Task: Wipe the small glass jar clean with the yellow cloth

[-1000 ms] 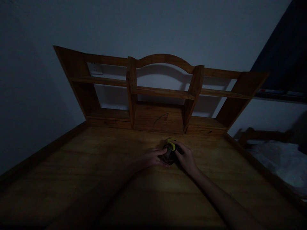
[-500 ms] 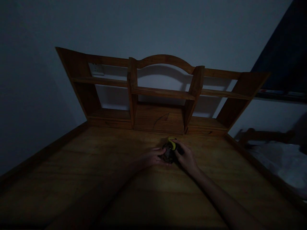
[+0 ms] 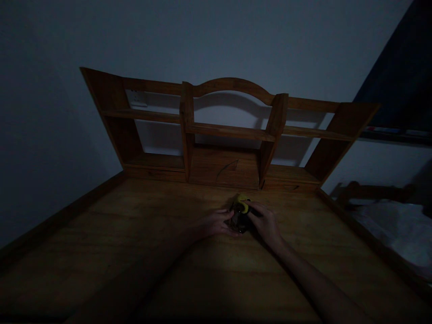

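Left hand (image 3: 218, 223) and right hand (image 3: 267, 223) grasp a dark, glinting object (image 3: 240, 221) with curved yellow part (image 3: 245, 206); I see forearms (image 3: 300, 264) stretched toward the far edge of the table (image 3: 145, 216).

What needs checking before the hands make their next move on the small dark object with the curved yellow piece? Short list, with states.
1. Left hand on the small dark object: ok, thumb and fingers around its left side.
2. Right hand at the curved yellow piece: ok, fingers appear to hold its right side.
3. Yellow piece fixed to the dark object: cannot tell, too dark and small.
4. Object supported by the flat wooden desktop: cannot tell, its underside is hidden.
5. Hands away from the brown wooden shelf unit: ok, it stands behind them, untouched.
6. Lighting: not ok, dim, hiding detail.
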Demonstrator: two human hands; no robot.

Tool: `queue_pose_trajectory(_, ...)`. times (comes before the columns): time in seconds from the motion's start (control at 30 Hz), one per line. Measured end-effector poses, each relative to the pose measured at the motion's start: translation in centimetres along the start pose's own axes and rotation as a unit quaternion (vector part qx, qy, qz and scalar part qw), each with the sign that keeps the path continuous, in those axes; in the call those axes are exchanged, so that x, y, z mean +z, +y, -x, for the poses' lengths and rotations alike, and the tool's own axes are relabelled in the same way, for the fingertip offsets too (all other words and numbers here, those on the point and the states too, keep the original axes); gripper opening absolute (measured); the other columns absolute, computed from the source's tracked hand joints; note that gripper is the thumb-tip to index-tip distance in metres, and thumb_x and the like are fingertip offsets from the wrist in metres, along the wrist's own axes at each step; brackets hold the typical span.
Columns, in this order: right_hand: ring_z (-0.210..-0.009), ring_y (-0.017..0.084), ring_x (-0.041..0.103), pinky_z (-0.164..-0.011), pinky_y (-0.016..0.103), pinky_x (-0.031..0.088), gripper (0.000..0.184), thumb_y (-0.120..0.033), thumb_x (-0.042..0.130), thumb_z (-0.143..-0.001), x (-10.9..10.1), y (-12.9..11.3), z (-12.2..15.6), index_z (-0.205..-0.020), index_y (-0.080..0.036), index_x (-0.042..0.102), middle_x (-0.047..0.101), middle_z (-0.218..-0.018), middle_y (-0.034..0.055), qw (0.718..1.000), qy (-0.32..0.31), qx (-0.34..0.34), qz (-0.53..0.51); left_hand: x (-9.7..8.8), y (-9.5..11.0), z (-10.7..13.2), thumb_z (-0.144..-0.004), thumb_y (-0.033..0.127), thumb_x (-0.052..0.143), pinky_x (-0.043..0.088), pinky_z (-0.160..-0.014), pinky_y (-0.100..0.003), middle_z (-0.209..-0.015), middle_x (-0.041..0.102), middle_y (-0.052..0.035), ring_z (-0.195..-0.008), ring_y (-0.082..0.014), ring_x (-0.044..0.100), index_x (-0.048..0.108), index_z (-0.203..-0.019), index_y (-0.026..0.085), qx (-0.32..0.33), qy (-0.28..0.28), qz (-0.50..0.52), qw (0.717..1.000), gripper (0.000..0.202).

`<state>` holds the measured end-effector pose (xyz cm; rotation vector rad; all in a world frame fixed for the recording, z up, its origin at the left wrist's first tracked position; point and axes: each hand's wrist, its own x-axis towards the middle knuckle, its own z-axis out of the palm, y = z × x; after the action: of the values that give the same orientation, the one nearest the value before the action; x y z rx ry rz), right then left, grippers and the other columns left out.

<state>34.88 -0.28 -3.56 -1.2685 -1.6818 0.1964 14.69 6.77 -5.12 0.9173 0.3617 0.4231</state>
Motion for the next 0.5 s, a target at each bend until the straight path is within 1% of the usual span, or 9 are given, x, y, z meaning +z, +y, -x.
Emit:
queue_pose_trajectory(0.1, -0.097, 0.026, 0.068, -0.087, 0.038, 0.052, 0.026, -0.029, 0.059, -0.090, -0.4, 0.0, -0.1, -0.113, -0.029, 0.070, 0.071, -0.109, 0.0026, 1.000, -0.006, -0.003, -0.005, -0.5, -0.1, -0.4, -0.089, 0.050, 0.055, 0.050, -0.090, -0.053, -0.117, 0.064, -0.0203, -0.091, -0.0332, 0.070, 0.051, -0.129, 0.011, -0.032, -0.001, -0.013, 0.999, 0.056)
queue_pose_trajectory(0.17, -0.095, 0.027, 0.068, -0.085, 0.038, 0.052, 0.023, -0.031, 0.059, -0.090, -0.4, -0.1, -0.1, -0.110, -0.028, 0.071, 0.072, -0.107, 0.0027, 1.000, 0.001, 0.003, -0.004, -0.7, -0.1, -0.5, -0.088, 0.057, 0.051, 0.050, -0.089, -0.051, -0.116, 0.065, -0.0214, -0.088, -0.0338, 0.071, 0.052, -0.128, 0.008, -0.053, -0.003, -0.016, 0.998, 0.063)
queue_pose_trajectory(0.27, -0.092, 0.028, 0.069, -0.082, 0.037, 0.052, 0.021, -0.035, 0.061, -0.089, -0.1, -0.3, -0.4, -0.104, -0.026, 0.073, 0.074, -0.102, 0.0032, 0.999, 0.019, 0.037, -0.025, -0.6, 0.2, -0.5, -0.089, 0.058, 0.048, 0.050, -0.090, -0.049, -0.117, 0.064, -0.0215, -0.086, -0.0329, 0.071, 0.053, -0.126, 0.007, -0.058, 0.003, -0.008, 0.998, 0.063)
queue_pose_trajectory(0.33, -0.090, 0.027, 0.069, -0.079, 0.036, 0.053, 0.023, -0.039, 0.066, -0.085, 0.2, -0.2, -0.8, -0.100, -0.023, 0.074, 0.074, -0.098, 0.0037, 0.992, 0.027, 0.092, -0.084, -0.5, 0.4, -0.4, -0.090, 0.058, 0.045, 0.048, -0.091, -0.050, -0.120, 0.063, -0.0210, -0.087, -0.0325, 0.071, 0.051, -0.128, 0.008, -0.066, 0.007, 0.006, 0.998, 0.064)
queue_pose_trajectory(0.4, -0.083, 0.026, 0.069, -0.073, 0.034, 0.054, 0.029, -0.043, 0.074, -0.077, 0.7, 0.2, -1.1, -0.095, -0.020, 0.074, 0.075, -0.093, 0.0043, 0.968, 0.036, 0.176, -0.174, -0.5, 0.6, -0.4, -0.091, 0.059, 0.041, 0.047, -0.092, -0.050, -0.122, 0.062, -0.0208, -0.089, -0.0329, 0.070, 0.049, -0.130, 0.008, -0.082, 0.009, 0.024, 0.996, 0.065)
queue_pose_trajectory(0.47, -0.076, 0.024, 0.069, -0.066, 0.031, 0.054, 0.035, -0.044, 0.080, -0.070, 1.0, 0.7, -1.4, -0.092, -0.018, 0.072, 0.074, -0.089, 0.0047, 0.926, 0.038, 0.255, -0.275, -0.6, 0.7, -0.3, -0.092, 0.058, 0.039, 0.047, -0.092, -0.049, -0.123, 0.062, -0.0206, -0.092, -0.0332, 0.069, 0.049, -0.130, 0.008, -0.082, 0.006, 0.042, 0.996, 0.064)
queue_pose_trajectory(0.5, -0.075, 0.023, 0.069, -0.064, 0.030, 0.054, 0.037, -0.044, 0.081, -0.067, 1.1, 1.0, -1.5, -0.093, -0.018, 0.072, 0.074, -0.089, 0.0049, 0.903, 0.031, 0.281, -0.324, -0.6, 0.7, -0.3, -0.092, 0.058, 0.039, 0.047, -0.092, -0.048, -0.122, 0.062, -0.0208, -0.093, -0.0333, 0.069, 0.049, -0.130, 0.008, -0.074, 0.001, 0.047, 0.996, 0.063)
